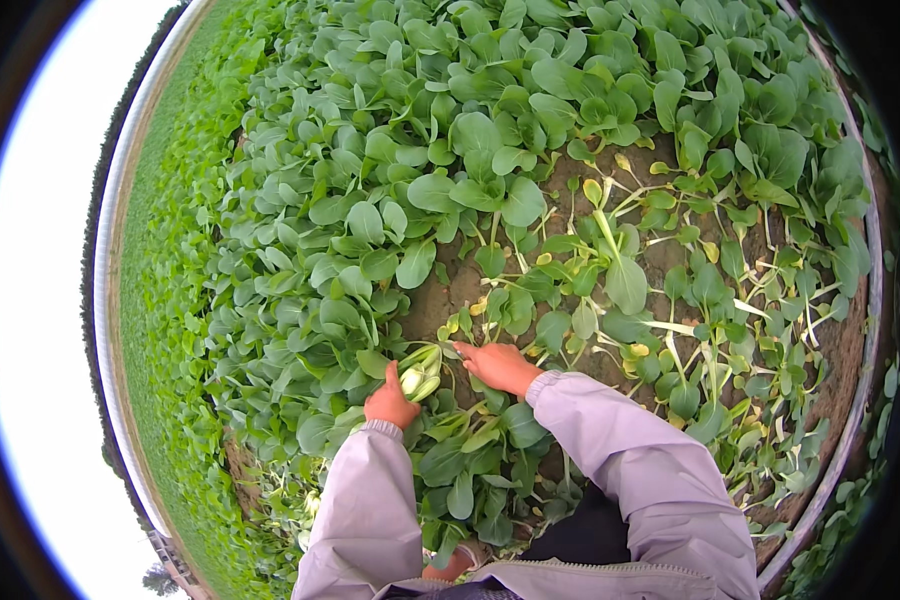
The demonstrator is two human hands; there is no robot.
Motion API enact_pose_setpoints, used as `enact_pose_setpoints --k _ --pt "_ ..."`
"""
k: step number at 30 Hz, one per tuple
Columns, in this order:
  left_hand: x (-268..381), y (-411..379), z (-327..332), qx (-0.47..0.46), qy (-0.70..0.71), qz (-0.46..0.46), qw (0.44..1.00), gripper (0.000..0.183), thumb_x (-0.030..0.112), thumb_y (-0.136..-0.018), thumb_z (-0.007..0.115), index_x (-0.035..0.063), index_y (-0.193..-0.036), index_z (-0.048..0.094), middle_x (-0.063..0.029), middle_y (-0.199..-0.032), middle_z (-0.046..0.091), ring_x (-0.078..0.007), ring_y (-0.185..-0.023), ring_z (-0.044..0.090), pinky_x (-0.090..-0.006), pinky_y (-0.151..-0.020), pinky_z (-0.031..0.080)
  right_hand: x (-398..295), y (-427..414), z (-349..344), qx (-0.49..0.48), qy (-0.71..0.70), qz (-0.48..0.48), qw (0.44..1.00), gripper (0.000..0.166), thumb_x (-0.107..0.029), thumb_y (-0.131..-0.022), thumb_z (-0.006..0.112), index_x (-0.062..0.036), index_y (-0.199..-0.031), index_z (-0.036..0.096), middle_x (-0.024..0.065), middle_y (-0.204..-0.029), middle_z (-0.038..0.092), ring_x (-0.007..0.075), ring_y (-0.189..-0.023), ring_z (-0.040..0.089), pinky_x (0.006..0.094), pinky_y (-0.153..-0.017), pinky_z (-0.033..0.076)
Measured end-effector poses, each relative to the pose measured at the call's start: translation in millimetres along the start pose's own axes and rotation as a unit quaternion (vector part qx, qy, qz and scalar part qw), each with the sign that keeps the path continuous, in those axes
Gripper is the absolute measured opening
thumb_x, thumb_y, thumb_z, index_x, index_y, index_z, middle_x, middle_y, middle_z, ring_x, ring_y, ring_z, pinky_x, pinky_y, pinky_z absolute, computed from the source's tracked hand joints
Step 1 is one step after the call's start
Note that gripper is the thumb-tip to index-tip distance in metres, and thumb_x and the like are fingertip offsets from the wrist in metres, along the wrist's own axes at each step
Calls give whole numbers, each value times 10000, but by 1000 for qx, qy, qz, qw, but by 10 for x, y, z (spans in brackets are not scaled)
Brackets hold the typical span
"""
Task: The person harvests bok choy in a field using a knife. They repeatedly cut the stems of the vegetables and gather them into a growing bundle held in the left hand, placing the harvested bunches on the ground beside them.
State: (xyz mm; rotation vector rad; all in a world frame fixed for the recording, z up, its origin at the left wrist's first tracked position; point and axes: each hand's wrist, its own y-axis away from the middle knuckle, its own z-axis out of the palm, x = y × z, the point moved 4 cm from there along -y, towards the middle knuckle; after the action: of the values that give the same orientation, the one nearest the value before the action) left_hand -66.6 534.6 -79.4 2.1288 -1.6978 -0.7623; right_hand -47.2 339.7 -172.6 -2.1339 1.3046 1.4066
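Note:
My left hand point(391, 403) grips a head of bok choy point(421, 381), its pale, thick stalks turned up towards me. Just right of it, my right hand point(499, 366) is closed around a small knife point(450, 349), most of which the fingers hide. The short blade points left, close to the stalks; whether it touches them I cannot tell. Below the hands stands a leafy bok choy plant point(457, 450), partly between my two sleeves.
Dense rows of bok choy point(330, 187) stand ahead and to the left. Cut leaves point(626, 285) and yellowed scraps litter the soil point(607, 367) on the right. A pale strip point(874, 300) borders the bed there. At lower left lie several pale-based heads point(311, 502).

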Motion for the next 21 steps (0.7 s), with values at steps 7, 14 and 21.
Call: enact_pose_setpoints --k 7,14,21 --pt "20 95 85 39 -40 38 998 604 232 -636 724 172 -1171 450 -143 -902 659 -320 -846 641 -404 -808 473 -8 -89 13 -28 60 -8 998 409 -251 -893 503 -149 -1289 492 131 -832 663 331 -767 642 469 -654 494" --pt "-14 580 -73 174 -10 164 971 768 134 -561 787 112 -1248 445 -117 -1000 616 -276 -895 571 -385 -778 417 210 119 -88 54 -251 77 963 376 -336 -870 613 -50 -1108 559 83 -745 626 217 -700 639 377 -600 494" --pt "144 1092 -383 269 -11 305 913 798 59 -504 769 79 -1250 485 -126 -1093 592 -304 -971 566 -405 -838 412 -423 297 -231 -25 -671 104 734 356 -255 -867 665 4 -1065 524 41 -797 580 117 -660 604 229 -575 509"
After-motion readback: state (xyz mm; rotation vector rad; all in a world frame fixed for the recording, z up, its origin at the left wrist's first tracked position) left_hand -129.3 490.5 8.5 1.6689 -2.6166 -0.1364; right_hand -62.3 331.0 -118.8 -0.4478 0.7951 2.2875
